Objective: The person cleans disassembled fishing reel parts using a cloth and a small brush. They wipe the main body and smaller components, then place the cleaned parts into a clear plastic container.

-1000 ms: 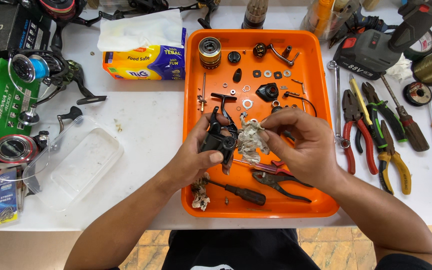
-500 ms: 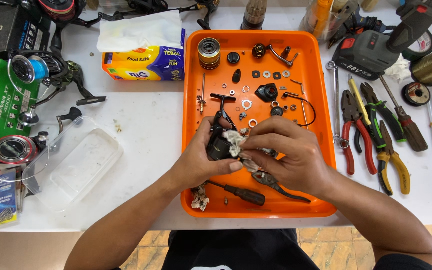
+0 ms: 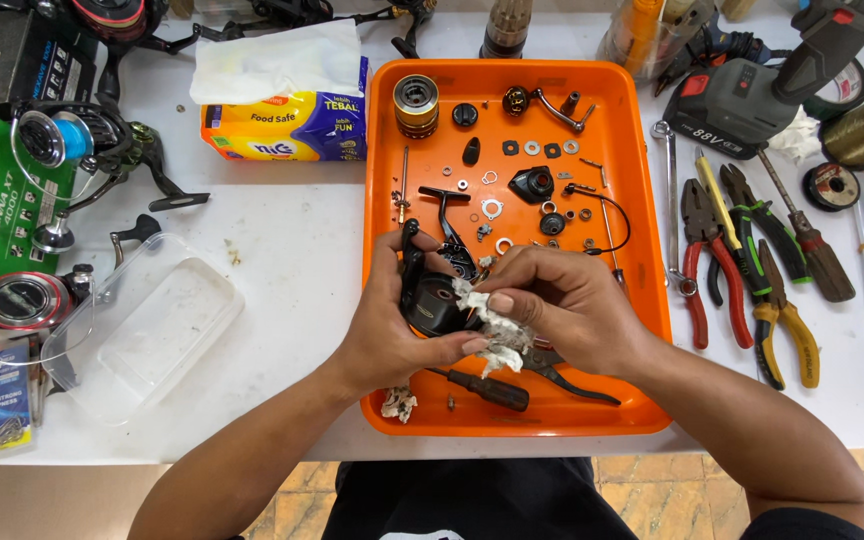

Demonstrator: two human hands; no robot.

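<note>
White table (image 3: 292,250): yellow-blue tissue pack (image 3: 287,125) beside orange tray (image 3: 652,300).

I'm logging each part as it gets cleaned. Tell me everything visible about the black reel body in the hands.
The reel body is black, glossy, seemingly plastic or painted metal, with a reddish mark on its side and a stem rising upward. The left hand cradles it above the orange tray; the right hand presses a dirty crumpled tissue against it.

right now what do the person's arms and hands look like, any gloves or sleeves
Both are bare: no gloves on the left hand or right hand, no rings or watch visible, and no sleeves on the forearms. Dark clothing shows at the bottom edge.
</note>
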